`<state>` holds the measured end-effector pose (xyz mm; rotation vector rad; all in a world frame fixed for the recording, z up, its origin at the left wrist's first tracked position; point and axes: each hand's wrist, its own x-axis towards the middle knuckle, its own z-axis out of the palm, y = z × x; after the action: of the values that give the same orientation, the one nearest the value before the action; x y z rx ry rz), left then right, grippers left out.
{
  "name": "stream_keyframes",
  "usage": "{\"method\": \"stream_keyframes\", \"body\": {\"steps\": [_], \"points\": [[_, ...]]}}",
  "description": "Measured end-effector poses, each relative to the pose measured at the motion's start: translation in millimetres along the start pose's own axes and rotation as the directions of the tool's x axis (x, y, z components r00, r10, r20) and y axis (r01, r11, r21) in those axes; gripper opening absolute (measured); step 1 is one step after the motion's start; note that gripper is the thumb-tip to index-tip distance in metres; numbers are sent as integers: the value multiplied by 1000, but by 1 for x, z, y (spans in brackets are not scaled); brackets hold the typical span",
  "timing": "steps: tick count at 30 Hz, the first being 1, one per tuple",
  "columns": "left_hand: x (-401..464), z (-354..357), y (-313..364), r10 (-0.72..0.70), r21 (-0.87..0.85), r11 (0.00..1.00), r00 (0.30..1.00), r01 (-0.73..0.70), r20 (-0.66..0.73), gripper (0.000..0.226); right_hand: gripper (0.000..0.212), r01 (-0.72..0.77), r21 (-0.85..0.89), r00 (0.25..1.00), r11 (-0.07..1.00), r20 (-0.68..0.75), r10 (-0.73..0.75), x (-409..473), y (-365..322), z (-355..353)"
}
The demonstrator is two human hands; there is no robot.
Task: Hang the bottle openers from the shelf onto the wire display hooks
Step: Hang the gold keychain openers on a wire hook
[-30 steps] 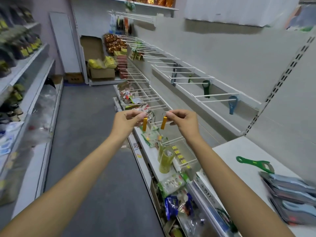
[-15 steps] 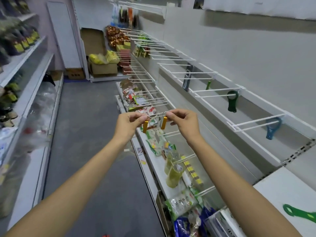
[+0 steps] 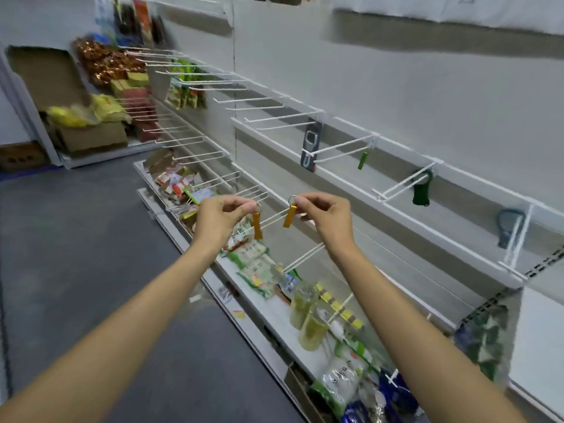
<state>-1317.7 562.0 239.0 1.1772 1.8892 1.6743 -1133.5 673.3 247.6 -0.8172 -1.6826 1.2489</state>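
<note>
Fingers of left hand and right hand each pinch a dangling orange opener's ring.

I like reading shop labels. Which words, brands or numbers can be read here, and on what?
None can be read.
Green and white snack packets: print too blurred.
Yellow shelf price tags: too small.
Orange bottle openers in the left hand and right hand: no visible text.

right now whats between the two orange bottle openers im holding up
In the head view, no product hangs between the left orange metal bottle opener and the right one; only a white wire display hook crosses behind the gap.
</note>
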Motion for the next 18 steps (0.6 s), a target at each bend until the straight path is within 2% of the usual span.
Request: {"method": "stream_keyframes", "body": {"steps": [5, 11, 18], "points": [[36, -2, -9, 35, -75, 997, 996, -29, 81, 10, 10, -11, -19, 995, 1000, -103, 9, 26, 4, 16], [91, 18, -27, 32, -137, 991, 980, -4, 199, 5, 8, 44, -45, 974, 998, -221, -53, 52, 14, 19], [121, 49, -29, 118, -182, 981, 948, -65, 295, 8, 11, 145, -71, 909, 987, -384, -161, 73, 17, 16]]}}
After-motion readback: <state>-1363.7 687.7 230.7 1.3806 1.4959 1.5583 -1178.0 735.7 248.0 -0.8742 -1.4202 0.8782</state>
